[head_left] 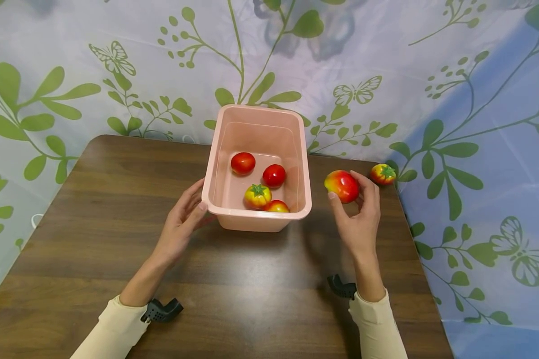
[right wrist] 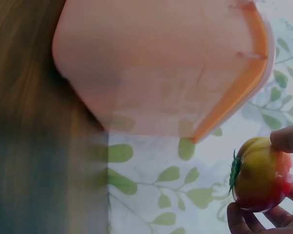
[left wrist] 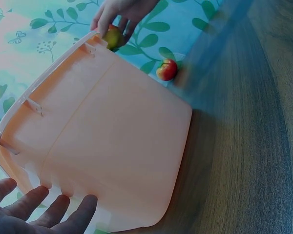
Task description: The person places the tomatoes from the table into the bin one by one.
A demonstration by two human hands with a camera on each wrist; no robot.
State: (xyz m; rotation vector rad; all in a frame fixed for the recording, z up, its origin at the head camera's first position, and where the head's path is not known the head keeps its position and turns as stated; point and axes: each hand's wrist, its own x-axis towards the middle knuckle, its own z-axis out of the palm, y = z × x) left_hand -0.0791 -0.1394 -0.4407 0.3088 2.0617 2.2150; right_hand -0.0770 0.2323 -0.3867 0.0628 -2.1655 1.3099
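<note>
A pink plastic bin [head_left: 259, 222] stands on the table. My left hand [head_left: 181, 222] holds its near-left corner, thumb at the rim and fingertips against the outer side in the left wrist view. My right hand [head_left: 361, 217] grips a glossy red-and-yellow tomato [head_left: 343, 186] between thumb and fingers, right of the bin and raised over the table. Its green leafy top [right wrist: 234, 171] shows in the right wrist view. Inside the bin lie two red tomatoes [head_left: 243, 163], a yellow one [head_left: 257, 196] with a green top, and a red-yellow one [head_left: 277, 206] partly hidden by the near rim.
Another red-and-yellow tomato [head_left: 383, 174] sits at the table's far right corner, just behind my right hand. The brown wooden table [head_left: 233, 299] meets a leaf-patterned cloth [head_left: 364, 60] at its back and right edges. Each wrist wears a black camera mount [head_left: 162, 310].
</note>
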